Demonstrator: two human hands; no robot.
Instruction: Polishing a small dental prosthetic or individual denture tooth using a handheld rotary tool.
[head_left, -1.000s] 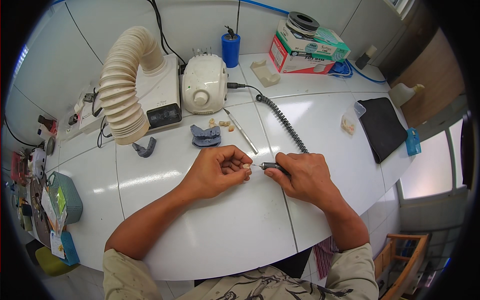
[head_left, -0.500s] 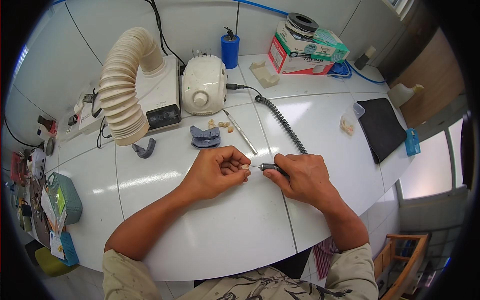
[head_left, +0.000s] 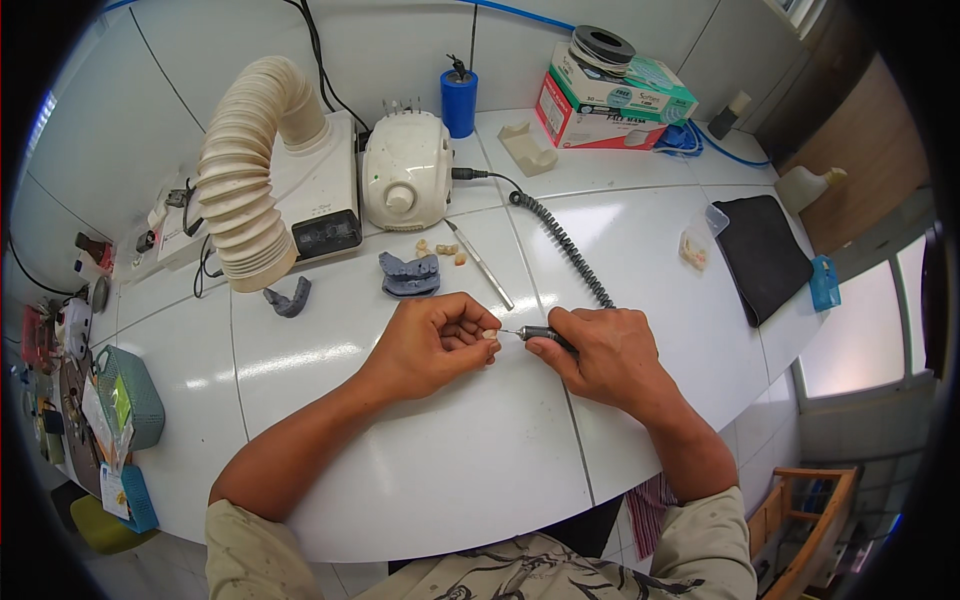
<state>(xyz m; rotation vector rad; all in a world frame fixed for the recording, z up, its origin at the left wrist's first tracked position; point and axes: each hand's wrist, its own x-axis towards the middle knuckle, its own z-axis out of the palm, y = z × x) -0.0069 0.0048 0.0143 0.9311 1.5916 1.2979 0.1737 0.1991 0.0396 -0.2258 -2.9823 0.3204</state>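
Observation:
My left hand (head_left: 430,345) pinches a small cream-coloured dental piece (head_left: 490,337) between thumb and fingertips. My right hand (head_left: 605,360) is closed on a dark rotary handpiece (head_left: 542,334), its thin bur pointing left at the piece; whether it touches is too small to tell. A coiled cord (head_left: 560,240) links the handpiece to a white control unit (head_left: 405,175). Just beyond my left hand sit a grey dental model (head_left: 408,275), several cream pieces (head_left: 445,250) and a silver pen-like tool (head_left: 480,262). A smaller grey arch model (head_left: 287,300) lies farther left.
A white extraction unit (head_left: 330,185) carries a ribbed hose (head_left: 245,190). Behind stand a blue cylinder (head_left: 458,105) and stacked boxes (head_left: 600,115) topped by a spool. A plastic bag (head_left: 695,245) and black pouch (head_left: 760,260) lie right. Baskets (head_left: 130,400) line the left; a wooden chair (head_left: 810,520) is lower right.

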